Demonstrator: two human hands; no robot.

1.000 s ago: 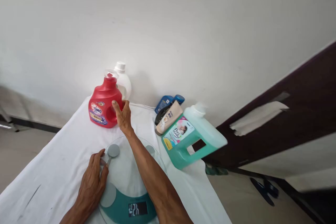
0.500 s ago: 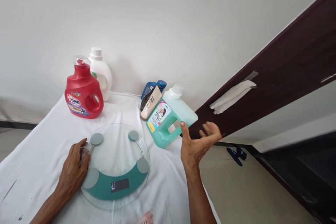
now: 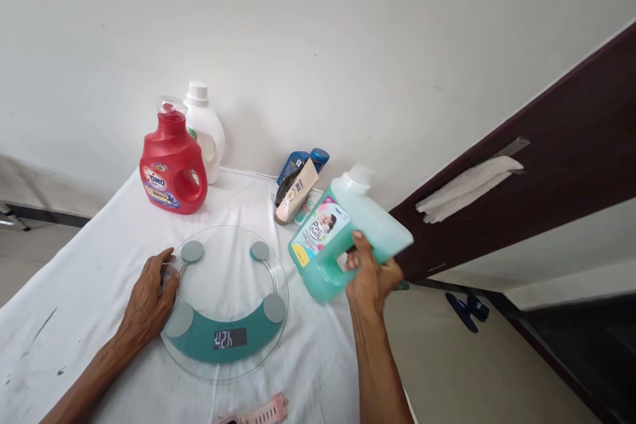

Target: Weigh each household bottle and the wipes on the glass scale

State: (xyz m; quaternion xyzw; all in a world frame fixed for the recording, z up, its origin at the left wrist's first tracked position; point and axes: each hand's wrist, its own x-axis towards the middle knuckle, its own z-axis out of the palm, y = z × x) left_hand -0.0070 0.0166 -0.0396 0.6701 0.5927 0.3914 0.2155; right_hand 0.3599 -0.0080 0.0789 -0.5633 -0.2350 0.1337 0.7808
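Note:
A round glass bathroom scale with a green band and a lit display lies on the white cloth. My left hand grips its left edge, thumb and fingers closed about the glass. My right hand is closed round the handle of a green translucent detergent bottle, fingertips showing through the handle hole. The bottle leans to the right, white cap up, its label facing me. Whether its base touches the cloth cannot be made out.
A red detergent bottle and a white bottle stand at the back left. Beige tube and blue bottle lean together near the wall. A pink-strapped watch lies in front. White cloth hangs on the dark door's handle.
My right hand, open beside the green bottle before, has closed on its handle, and the bottle has shifted nearer and away from the tube. The scale's display is brighter. My left hand stays at the scale.

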